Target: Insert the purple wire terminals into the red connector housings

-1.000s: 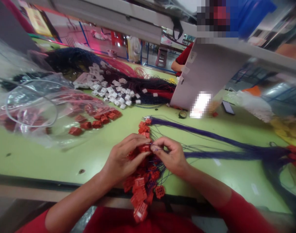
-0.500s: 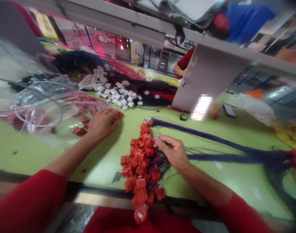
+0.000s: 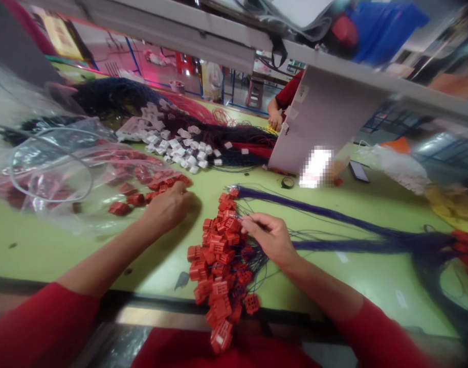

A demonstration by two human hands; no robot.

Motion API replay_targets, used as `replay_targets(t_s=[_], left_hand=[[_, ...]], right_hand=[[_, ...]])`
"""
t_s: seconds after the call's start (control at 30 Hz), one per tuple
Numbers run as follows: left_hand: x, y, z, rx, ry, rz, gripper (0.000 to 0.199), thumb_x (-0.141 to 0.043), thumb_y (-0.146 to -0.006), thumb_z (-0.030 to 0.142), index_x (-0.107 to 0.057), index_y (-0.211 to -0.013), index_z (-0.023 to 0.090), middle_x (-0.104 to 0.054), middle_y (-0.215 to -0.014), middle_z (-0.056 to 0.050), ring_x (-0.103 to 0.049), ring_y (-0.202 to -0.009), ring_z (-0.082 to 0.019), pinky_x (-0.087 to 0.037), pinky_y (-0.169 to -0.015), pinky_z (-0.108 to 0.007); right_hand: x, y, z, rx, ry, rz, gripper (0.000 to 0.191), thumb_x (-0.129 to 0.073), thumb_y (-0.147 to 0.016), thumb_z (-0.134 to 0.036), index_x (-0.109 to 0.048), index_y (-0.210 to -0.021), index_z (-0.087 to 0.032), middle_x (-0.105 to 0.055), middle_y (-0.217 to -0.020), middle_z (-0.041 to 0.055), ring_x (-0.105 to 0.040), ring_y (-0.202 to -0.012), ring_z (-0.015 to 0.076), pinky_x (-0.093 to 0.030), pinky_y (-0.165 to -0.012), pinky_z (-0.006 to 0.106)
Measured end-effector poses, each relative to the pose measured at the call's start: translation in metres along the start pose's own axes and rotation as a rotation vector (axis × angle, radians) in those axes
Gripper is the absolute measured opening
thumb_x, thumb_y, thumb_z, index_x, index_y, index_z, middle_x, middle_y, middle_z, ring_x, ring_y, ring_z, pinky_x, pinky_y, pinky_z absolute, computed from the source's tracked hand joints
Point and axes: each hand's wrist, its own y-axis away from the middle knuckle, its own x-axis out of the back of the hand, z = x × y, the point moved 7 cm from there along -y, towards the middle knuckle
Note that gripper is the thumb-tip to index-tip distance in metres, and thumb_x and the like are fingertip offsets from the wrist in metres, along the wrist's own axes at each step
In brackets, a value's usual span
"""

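My left hand (image 3: 170, 205) is at the loose red connectors (image 3: 119, 208) beside the plastic bag, its fingertips curled down and partly hidden, so what they hold is unclear. My right hand (image 3: 270, 235) pinches a thin wire end beside the heap of red connectors (image 3: 219, 245). That heap runs down to the table's front edge, with dark wires attached. Purple-blue wire bundles (image 3: 326, 210) stretch from the heap's top and side to the right.
A clear plastic bag (image 3: 61, 163) lies at the left. White connectors (image 3: 180, 148) on dark wires sit at the back. A grey panel (image 3: 321, 112) stands behind, near a phone (image 3: 358, 171) and black tape (image 3: 287, 182). Another person's hand (image 3: 275, 118) shows beyond.
My left hand has drawn back slightly toward me, uncovering more red connectors. My right hand keeps its pinch. The other person's hand has come into sight by the panel, and the view has shifted slightly.
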Motion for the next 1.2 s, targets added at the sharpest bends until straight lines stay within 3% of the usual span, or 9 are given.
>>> replay_targets(t_s=[0.1,0.17,0.27,0.4,0.53,0.73,1.03,1.2], left_hand=[[0.002,0.001,-0.005,0.034,-0.042,0.035,0.030,-0.054,-0.087,0.040,-0.073,-0.088,0.016,-0.064,-0.105,-0.016,-0.064,-0.080,-0.029,-0.046,-0.068,-0.038],[0.008,0.003,-0.003,0.044,0.058,0.075,0.031,-0.061,-0.083,0.046,-0.074,-0.087,0.018,-0.068,-0.099,-0.012,-0.064,-0.076,-0.027,-0.046,-0.067,-0.036],[0.015,0.013,0.011,0.102,0.484,0.099,0.035,-0.072,-0.077,0.050,-0.077,-0.095,0.020,-0.074,-0.091,-0.008,-0.064,-0.071,-0.022,-0.048,-0.066,-0.032],[0.006,0.034,0.044,0.242,1.171,0.010,0.044,-0.084,-0.072,0.047,-0.079,-0.106,0.020,-0.079,-0.096,-0.008,-0.069,-0.080,-0.019,-0.056,-0.073,-0.029],[-0.008,0.051,0.071,0.369,1.503,-0.148,0.038,-0.091,-0.067,0.040,-0.080,-0.098,0.020,-0.079,-0.101,-0.008,-0.073,-0.083,-0.019,-0.062,-0.078,-0.029],[-0.011,0.060,0.089,0.301,1.629,-0.200,0.035,-0.086,-0.077,0.034,-0.078,-0.109,0.024,-0.079,-0.106,-0.005,-0.074,-0.095,-0.017,-0.062,-0.086,-0.023],[-0.009,0.065,0.098,0.287,1.664,-0.174,0.032,-0.089,-0.074,0.032,-0.077,-0.102,0.025,-0.078,-0.099,-0.002,-0.075,-0.084,-0.014,-0.062,-0.083,-0.020],[-0.010,0.066,0.097,0.288,1.671,-0.149,0.034,-0.089,-0.073,0.032,-0.076,-0.103,0.023,-0.078,-0.100,-0.002,-0.075,-0.088,-0.015,-0.061,-0.083,-0.020]], right_hand=[[0.000,0.000,0.002,-0.025,-0.033,0.003,0.024,-0.075,-0.085,-0.043,-0.077,-0.086,-0.019,-0.073,-0.073,0.0025,-0.064,-0.068,0.0148,-0.054,-0.071,0.029],[0.000,0.000,0.003,-0.045,-0.063,0.003,0.026,-0.077,-0.082,-0.044,-0.075,-0.088,-0.019,-0.073,-0.073,0.0026,-0.064,-0.066,0.0143,-0.054,-0.069,0.028],[-0.002,0.000,0.001,-0.065,-0.074,0.005,0.026,-0.077,-0.082,-0.044,-0.072,-0.081,-0.018,-0.070,-0.069,0.0013,-0.062,-0.063,0.0131,-0.053,-0.065,0.026],[-0.001,0.001,-0.004,-0.059,-0.065,0.025,0.023,-0.076,-0.082,-0.042,-0.073,-0.080,-0.019,-0.066,-0.067,-0.0002,-0.056,-0.061,0.0118,-0.048,-0.060,0.025],[0.000,0.003,-0.008,-0.039,-0.034,0.050,0.021,-0.077,-0.080,-0.040,-0.073,-0.079,-0.020,-0.066,-0.071,0.0004,-0.055,-0.064,0.0128,-0.049,-0.061,0.026],[-0.002,0.006,-0.014,-0.003,0.008,0.053,0.023,-0.075,-0.081,-0.040,-0.070,-0.077,-0.019,-0.062,-0.067,0.0002,-0.049,-0.059,0.0115,-0.043,-0.054,0.024],[-0.004,0.007,-0.020,0.018,0.075,0.053,0.019,-0.070,-0.082,-0.034,-0.067,-0.073,-0.018,-0.052,-0.059,-0.0025,-0.039,-0.054,0.0099,-0.033,-0.050,0.024],[-0.005,0.008,-0.022,0.030,0.072,0.045,0.019,-0.069,-0.082,-0.033,-0.066,-0.072,-0.017,-0.052,-0.059,-0.0027,-0.038,-0.053,0.0092,-0.032,-0.050,0.024]])
